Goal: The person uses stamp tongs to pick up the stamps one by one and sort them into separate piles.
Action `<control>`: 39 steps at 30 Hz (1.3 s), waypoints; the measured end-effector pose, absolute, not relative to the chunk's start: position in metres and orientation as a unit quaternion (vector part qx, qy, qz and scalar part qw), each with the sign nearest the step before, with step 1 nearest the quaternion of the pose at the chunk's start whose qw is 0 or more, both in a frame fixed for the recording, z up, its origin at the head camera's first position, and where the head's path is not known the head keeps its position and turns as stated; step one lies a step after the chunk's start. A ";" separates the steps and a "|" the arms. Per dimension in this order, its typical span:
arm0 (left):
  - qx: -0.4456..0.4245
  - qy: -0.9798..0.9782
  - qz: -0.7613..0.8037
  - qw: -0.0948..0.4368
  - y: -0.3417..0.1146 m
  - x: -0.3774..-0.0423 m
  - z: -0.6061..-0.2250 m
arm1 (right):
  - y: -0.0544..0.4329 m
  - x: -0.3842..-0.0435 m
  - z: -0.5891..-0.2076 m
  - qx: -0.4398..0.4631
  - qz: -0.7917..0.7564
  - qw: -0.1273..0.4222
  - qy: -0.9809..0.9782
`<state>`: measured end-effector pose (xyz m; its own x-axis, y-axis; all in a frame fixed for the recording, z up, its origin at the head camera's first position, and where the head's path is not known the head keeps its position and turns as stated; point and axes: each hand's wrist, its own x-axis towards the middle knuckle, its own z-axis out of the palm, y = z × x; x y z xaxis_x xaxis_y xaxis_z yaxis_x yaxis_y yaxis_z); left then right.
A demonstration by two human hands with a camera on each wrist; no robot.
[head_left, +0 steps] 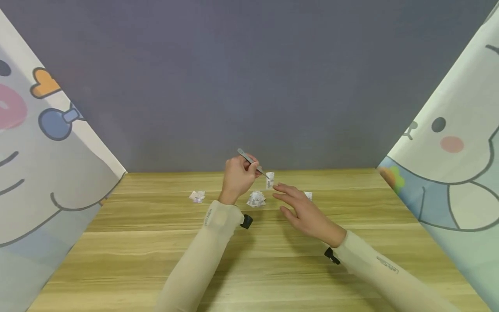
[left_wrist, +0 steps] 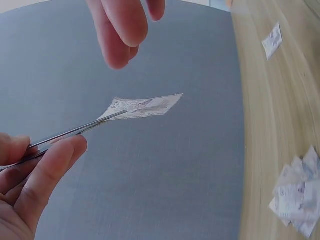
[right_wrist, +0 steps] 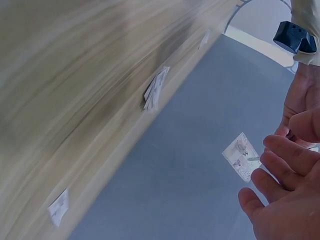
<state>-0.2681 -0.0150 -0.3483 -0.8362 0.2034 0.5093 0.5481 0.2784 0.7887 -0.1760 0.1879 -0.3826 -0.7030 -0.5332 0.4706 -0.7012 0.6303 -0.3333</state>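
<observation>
My left hand (head_left: 238, 175) pinches a pair of metal tweezers (head_left: 249, 158) between thumb and fingers. The tweezer tips grip a small white postage stamp (left_wrist: 155, 106) with toothed edges and faint printing, raised above the table. Close by the stamp on its right, my right hand (head_left: 304, 212) hovers with fingers extended and nothing in them. In the right wrist view, its fingers (right_wrist: 282, 170) overlap the edge of the stamp. Below, a fanned pile of stamps (head_left: 256, 199) lies on the wooden table between the two hands.
Further left on the table (head_left: 156, 242) lies a smaller group of stamps (head_left: 197, 196). A single stamp (left_wrist: 272, 41) lies to the right, partly behind my right hand in the head view. A grey panel (head_left: 249, 86) rises behind the table, with cartoon-printed panels (head_left: 448, 173) at both sides.
</observation>
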 end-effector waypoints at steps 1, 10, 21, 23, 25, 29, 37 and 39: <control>-0.242 -0.785 -0.548 0.157 -0.013 -0.268 -0.348 | 0.190 -0.175 -0.383 0.346 0.253 0.167 -0.888; -0.245 -0.793 -0.536 0.152 0.012 -0.267 -0.359 | 0.208 -0.172 -0.387 0.320 0.251 0.170 -0.898; -0.231 -0.796 -0.547 0.119 0.048 -0.272 -0.389 | 0.233 -0.175 -0.402 0.279 0.244 0.159 -0.915; -0.227 -0.797 -0.548 0.113 0.054 -0.273 -0.394 | 0.238 -0.177 -0.405 0.269 0.240 0.157 -0.920; -0.220 -0.795 -0.555 0.107 0.060 -0.274 -0.400 | 0.242 -0.177 -0.407 0.259 0.235 0.152 -0.924; -0.197 -0.796 -0.564 0.095 0.069 -0.278 -0.410 | 0.249 -0.180 -0.414 0.252 0.222 0.143 -0.931; -0.180 -0.825 -0.527 0.098 0.087 -0.285 -0.423 | 0.254 -0.184 -0.430 0.250 0.215 0.115 -0.937; -0.179 -0.826 -0.527 0.095 0.092 -0.286 -0.426 | 0.255 -0.186 -0.432 0.246 0.213 0.103 -0.940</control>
